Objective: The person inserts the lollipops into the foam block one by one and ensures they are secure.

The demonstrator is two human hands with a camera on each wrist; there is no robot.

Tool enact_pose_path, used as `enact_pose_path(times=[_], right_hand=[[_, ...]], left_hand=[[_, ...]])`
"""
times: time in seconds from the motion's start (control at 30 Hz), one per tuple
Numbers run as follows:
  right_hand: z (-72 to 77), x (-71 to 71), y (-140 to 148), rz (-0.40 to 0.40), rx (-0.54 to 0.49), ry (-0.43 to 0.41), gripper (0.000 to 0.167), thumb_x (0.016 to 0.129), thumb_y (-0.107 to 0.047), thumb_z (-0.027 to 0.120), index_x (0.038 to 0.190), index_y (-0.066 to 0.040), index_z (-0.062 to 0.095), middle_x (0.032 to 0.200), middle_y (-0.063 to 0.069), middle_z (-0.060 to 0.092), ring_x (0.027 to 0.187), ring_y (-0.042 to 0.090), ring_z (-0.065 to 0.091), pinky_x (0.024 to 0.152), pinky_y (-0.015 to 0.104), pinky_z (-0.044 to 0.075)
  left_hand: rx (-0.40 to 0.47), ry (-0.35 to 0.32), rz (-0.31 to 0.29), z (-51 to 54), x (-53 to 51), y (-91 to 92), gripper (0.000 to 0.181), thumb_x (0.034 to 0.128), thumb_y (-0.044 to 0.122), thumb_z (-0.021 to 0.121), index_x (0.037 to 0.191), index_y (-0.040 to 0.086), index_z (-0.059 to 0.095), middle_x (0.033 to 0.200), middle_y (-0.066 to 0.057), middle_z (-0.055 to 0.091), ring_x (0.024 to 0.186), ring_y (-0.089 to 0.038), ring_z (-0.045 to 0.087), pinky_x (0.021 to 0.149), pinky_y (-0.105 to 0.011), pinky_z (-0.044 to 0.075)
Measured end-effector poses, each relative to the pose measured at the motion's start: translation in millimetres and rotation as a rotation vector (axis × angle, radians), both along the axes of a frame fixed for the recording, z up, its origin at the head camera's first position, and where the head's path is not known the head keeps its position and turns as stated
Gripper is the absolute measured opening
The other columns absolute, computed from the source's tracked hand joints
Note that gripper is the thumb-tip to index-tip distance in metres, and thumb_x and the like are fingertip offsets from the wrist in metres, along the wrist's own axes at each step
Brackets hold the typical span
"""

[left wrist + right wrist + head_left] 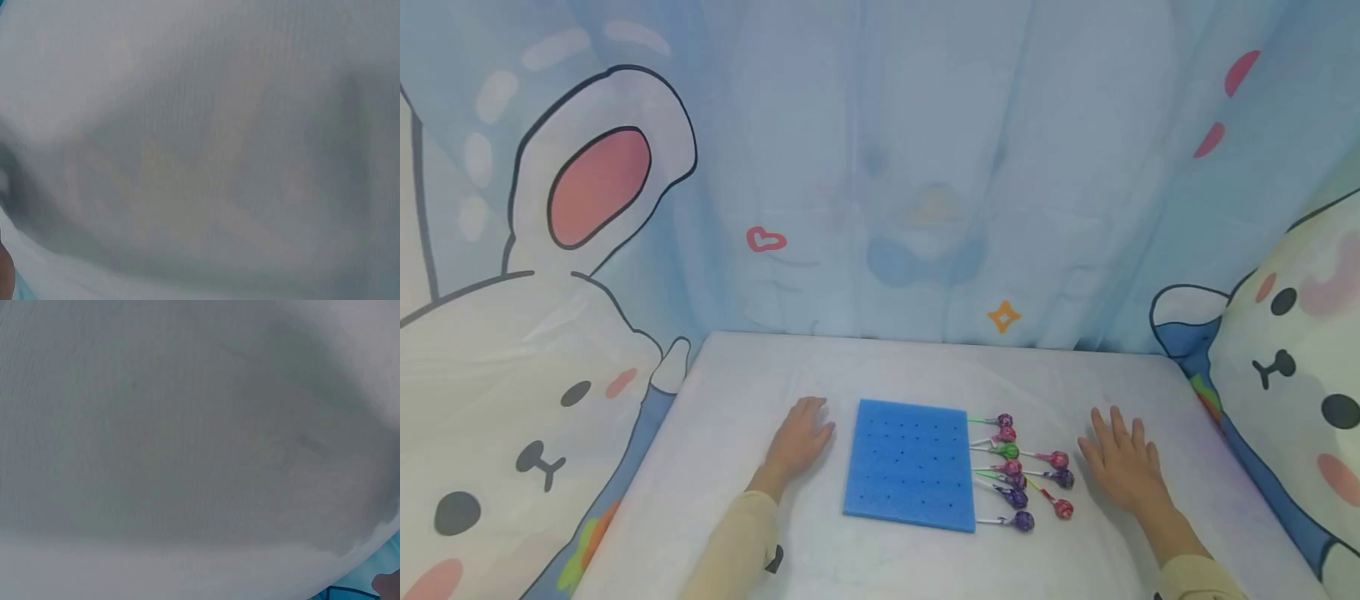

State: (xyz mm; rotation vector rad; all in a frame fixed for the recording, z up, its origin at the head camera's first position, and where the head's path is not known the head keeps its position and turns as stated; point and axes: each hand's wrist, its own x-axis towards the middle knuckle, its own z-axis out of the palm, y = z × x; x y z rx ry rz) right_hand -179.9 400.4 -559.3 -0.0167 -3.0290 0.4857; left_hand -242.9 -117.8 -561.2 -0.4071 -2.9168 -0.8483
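Observation:
Flat on the white table lies a blue foam board [910, 467] dotted with rows of small holes. Several wrapped lollipops [1009, 450] in purple, red, pink and green lie along its right side, their sticks toward the board. My left hand [797, 442] rests on the table left of the board, apart from it, holding nothing. On the other side, my right hand [1123, 462] lies palm down with fingers spread, right of the lollipops and not touching them. Both wrist views show mostly shadowed white cloth, with a sliver of hand at the lower corner.
White cloth covers the table [775, 358]. Behind it hangs a light blue curtain [925, 167] with printed rabbits, a heart and a star. A red lollipop [1063, 508] and a purple one [1060, 478] lie farther right than most others.

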Motion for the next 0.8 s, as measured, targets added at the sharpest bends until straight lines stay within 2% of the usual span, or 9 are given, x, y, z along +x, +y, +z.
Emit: enact_pose_path(times=[0.07, 0.2, 0.3, 0.47, 0.63, 0.8], right_hand=[[-1.1, 0.6, -1, 0.004, -0.007, 0.003, 0.072, 0.103, -0.046, 0.032, 0.155, -0.003, 0.006, 0.156, 0.033, -0.001, 0.139, 0.057, -0.012, 0.105, 0.076, -0.002], [-4.0, 0.6, -4, 0.027, -0.018, 0.039, 0.070, 0.104, -0.043, 0.033, 0.153, 0.003, 0.013, 0.154, 0.036, 0.009, 0.140, 0.057, -0.001, 0.108, 0.072, 0.004], [-4.1, 0.3, -8, 0.034, -0.026, 0.086, 0.066, 0.104, -0.039, 0.038, 0.148, 0.008, 0.025, 0.149, 0.036, 0.021, 0.137, 0.056, 0.014, 0.108, 0.070, 0.013], [-4.9, 1.2, -14, 0.014, -0.062, 0.119, 0.059, 0.102, -0.036, 0.046, 0.140, 0.009, 0.039, 0.138, 0.034, 0.038, 0.127, 0.054, 0.030, 0.101, 0.070, 0.026], [-6.3, 4.1, -15, 0.042, -0.110, 0.091, 0.051, 0.100, -0.033, 0.052, 0.133, 0.006, 0.049, 0.124, 0.028, 0.052, 0.119, 0.047, 0.041, 0.097, 0.066, 0.035], [-6.6, 6.2, -16, 0.078, -0.111, 0.025, 0.050, 0.097, -0.036, 0.057, 0.128, 0.004, 0.054, 0.115, 0.023, 0.058, 0.109, 0.041, 0.052, 0.091, 0.061, 0.043]], left_hand=[[0.022, -0.001, -0.072, -2.0, 2.8, 7.2, 0.046, 0.0972, 0.029, 0.057, 0.137, 0.007, 0.050, 0.137, -0.012, 0.051, 0.131, -0.029, 0.045, 0.110, -0.044, 0.037], [0.088, -0.029, -0.147, -7.0, 6.7, 18.6, 0.039, 0.0969, 0.028, 0.058, 0.133, 0.013, 0.054, 0.135, -0.005, 0.052, 0.130, -0.023, 0.046, 0.110, -0.041, 0.038], [0.107, -0.042, -0.158, -8.7, 8.9, 23.3, 0.037, 0.0958, 0.025, 0.059, 0.131, 0.014, 0.056, 0.134, -0.004, 0.052, 0.130, -0.023, 0.047, 0.109, -0.042, 0.038], [0.092, -0.022, -0.155, -12.3, 11.0, 26.1, 0.038, 0.0931, 0.025, 0.062, 0.130, 0.015, 0.057, 0.132, -0.004, 0.053, 0.129, -0.023, 0.047, 0.109, -0.042, 0.038], [0.098, 0.003, -0.175, -16.9, 11.1, 29.0, 0.039, 0.0908, 0.026, 0.064, 0.128, 0.016, 0.057, 0.129, -0.002, 0.054, 0.126, -0.019, 0.048, 0.109, -0.038, 0.039], [0.105, 0.019, -0.184, -20.1, 11.4, 30.7, 0.039, 0.0893, 0.026, 0.065, 0.127, 0.015, 0.058, 0.126, 0.000, 0.056, 0.123, -0.018, 0.050, 0.108, -0.036, 0.039]])
